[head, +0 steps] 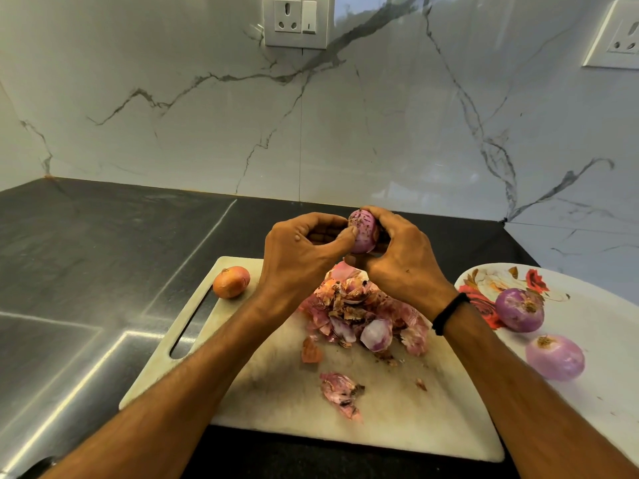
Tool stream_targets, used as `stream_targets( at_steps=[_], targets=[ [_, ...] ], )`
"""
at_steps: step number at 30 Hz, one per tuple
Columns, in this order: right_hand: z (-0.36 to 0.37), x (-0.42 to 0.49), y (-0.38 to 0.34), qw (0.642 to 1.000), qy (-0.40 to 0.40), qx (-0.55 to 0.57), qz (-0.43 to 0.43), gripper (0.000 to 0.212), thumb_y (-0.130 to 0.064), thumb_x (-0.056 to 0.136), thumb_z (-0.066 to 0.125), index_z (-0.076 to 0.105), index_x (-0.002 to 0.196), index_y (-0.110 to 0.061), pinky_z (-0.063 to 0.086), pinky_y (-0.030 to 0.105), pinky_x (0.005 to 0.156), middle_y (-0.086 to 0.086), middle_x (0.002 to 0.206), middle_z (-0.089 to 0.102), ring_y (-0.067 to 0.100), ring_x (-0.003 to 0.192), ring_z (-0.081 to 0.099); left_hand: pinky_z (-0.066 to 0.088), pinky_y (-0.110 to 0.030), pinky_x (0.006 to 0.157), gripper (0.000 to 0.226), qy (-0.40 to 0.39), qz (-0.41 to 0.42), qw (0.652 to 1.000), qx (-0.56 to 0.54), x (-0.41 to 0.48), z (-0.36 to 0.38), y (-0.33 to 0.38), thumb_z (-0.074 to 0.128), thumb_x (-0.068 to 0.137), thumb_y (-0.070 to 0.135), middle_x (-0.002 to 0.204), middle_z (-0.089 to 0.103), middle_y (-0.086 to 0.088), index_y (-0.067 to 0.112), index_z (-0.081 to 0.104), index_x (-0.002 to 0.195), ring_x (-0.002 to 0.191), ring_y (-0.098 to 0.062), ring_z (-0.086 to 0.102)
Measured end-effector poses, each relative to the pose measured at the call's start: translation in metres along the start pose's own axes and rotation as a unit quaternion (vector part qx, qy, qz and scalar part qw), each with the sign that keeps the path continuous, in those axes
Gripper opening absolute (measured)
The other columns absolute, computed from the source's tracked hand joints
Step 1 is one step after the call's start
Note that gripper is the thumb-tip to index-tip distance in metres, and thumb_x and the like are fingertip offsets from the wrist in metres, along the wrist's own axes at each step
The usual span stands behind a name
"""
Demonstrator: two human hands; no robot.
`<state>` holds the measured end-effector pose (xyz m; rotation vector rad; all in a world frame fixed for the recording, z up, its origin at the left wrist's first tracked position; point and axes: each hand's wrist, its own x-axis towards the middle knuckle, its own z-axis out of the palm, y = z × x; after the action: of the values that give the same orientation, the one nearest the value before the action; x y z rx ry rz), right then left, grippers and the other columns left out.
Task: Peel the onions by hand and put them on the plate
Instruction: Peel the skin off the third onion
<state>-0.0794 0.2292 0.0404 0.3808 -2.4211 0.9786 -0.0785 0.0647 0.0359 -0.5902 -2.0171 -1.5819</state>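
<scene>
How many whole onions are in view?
4 onions: a held onion between left hand and right hand; an unpeeled onion far left on the cutting board; two peeled onions on the flowered plate. The peel heap might hide another.

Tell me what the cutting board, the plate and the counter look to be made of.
Cutting board: probably plastic, possibly stone; off-white, matte, stained and scuffed, with a cut-out handle slot. Plate: glossy white with printed red flowers, so melamine or glazed ceramic; I cannot tell which. Counter: dark polished stone, likely granite, judging by its speckle and sharp light reflections.
</scene>
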Motion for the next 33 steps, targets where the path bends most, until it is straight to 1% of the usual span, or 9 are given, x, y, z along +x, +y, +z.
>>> stream_targets(
  at_steps=[2,10,15,18,21,23,28,31,33],
  targets=[
    [-0.0001,0.0002,0.0006,1.000,-0.001,0.000,0.002,0.078,-0.024,0.070,0.089,0.052,0.138,-0.015,0.052,0.023,0.095,0.004,0.124,0.060,0.016,0.110,0.058,0.059,-0.020,0.078,0.030,-0.005,-0.003,1.000,-0.005,-0.0004,-0.0004,-0.0002,0.076,0.085,0.025,0.097,0.074,0.002,0.009,0.073,0.110,0.088,-0.005,0.073],
    [-0.0004,-0.0004,0.0027,1.000,-0.015,0.003,0.002,0.076,-0.026,0.070,0.089,0.053,0.136,-0.015,0.055,0.032,0.096,0.004,0.122,0.060,0.019,0.108,0.060,0.060,-0.021,0.079,0.027,0.003,0.002,1.000,0.021,0.0006,-0.0013,-0.0054,0.075,0.086,0.022,0.099,0.076,-0.005,0.007,0.075,0.109,0.088,-0.007,0.073],
    [0.0020,-0.0012,0.0007,1.000,-0.014,-0.007,-0.007,0.078,-0.026,0.072,0.088,0.050,0.138,-0.015,0.052,0.028,0.098,0.005,0.125,0.059,0.016,0.108,0.057,0.059,-0.020,0.076,0.021,0.028,0.001,0.999,0.025,0.0005,-0.0018,-0.0053,0.075,0.087,0.020,0.091,0.073,0.004,0.009,0.076,0.105,0.082,-0.005,0.072],
    [0.0020,-0.0023,-0.0007,1.000,-0.007,-0.020,-0.015,0.077,-0.024,0.072,0.088,0.050,0.139,-0.014,0.050,0.024,0.096,0.006,0.124,0.057,0.014,0.105,0.055,0.059,-0.019,0.073,0.033,0.020,-0.005,1.000,0.016,0.0001,-0.0009,-0.0017,0.072,0.083,0.037,0.088,0.073,0.004,0.011,0.076,0.103,0.079,-0.004,0.071],
    [0.0034,-0.0040,-0.0005,0.998,0.002,-0.049,-0.034,0.076,-0.023,0.073,0.087,0.050,0.139,-0.012,0.049,0.027,0.097,0.009,0.124,0.057,0.017,0.107,0.056,0.060,-0.019,0.070,0.045,0.016,-0.013,0.999,0.026,0.0003,0.0002,-0.0015,0.069,0.078,0.050,0.085,0.072,0.006,0.012,0.076,0.100,0.076,-0.005,0.071],
    [0.0045,-0.0043,0.0007,0.997,0.005,-0.064,-0.045,0.076,-0.023,0.073,0.087,0.050,0.138,-0.011,0.047,0.025,0.096,0.011,0.124,0.057,0.019,0.108,0.057,0.060,-0.021,0.069,0.043,0.012,-0.017,0.999,0.030,0.0009,-0.0002,-0.0040,0.070,0.079,0.047,0.086,0.073,0.005,0.011,0.076,0.101,0.077,-0.006,0.071],
    [0.0049,-0.0031,0.0032,0.996,0.007,-0.075,-0.056,0.079,-0.024,0.071,0.088,0.050,0.139,-0.009,0.047,0.024,0.094,0.012,0.123,0.057,0.021,0.107,0.057,0.062,-0.026,0.070,0.021,0.029,-0.012,0.999,0.032,0.0021,-0.0025,-0.0088,0.069,0.091,0.025,0.082,0.072,0.003,0.008,0.075,0.103,0.072,-0.007,0.071],
    [0.0048,-0.0027,0.0020,0.995,0.015,-0.077,-0.057,0.079,-0.023,0.071,0.089,0.050,0.138,-0.008,0.046,0.024,0.092,0.014,0.124,0.057,0.021,0.106,0.056,0.062,-0.027,0.070,0.017,0.035,-0.015,0.999,0.030,0.0023,-0.0007,-0.0088,0.068,0.093,0.024,0.082,0.072,0.002,0.010,0.073,0.101,0.073,-0.010,0.070],
    [0.0046,-0.0028,0.0004,0.995,0.024,-0.077,-0.060,0.077,-0.023,0.071,0.088,0.051,0.137,-0.007,0.044,0.022,0.091,0.014,0.124,0.057,0.017,0.104,0.053,0.061,-0.025,0.075,0.022,0.029,-0.018,0.999,0.033,0.0023,0.0006,-0.0086,0.072,0.089,0.026,0.087,0.071,0.006,0.012,0.072,0.105,0.079,-0.008,0.070]
  ],
)
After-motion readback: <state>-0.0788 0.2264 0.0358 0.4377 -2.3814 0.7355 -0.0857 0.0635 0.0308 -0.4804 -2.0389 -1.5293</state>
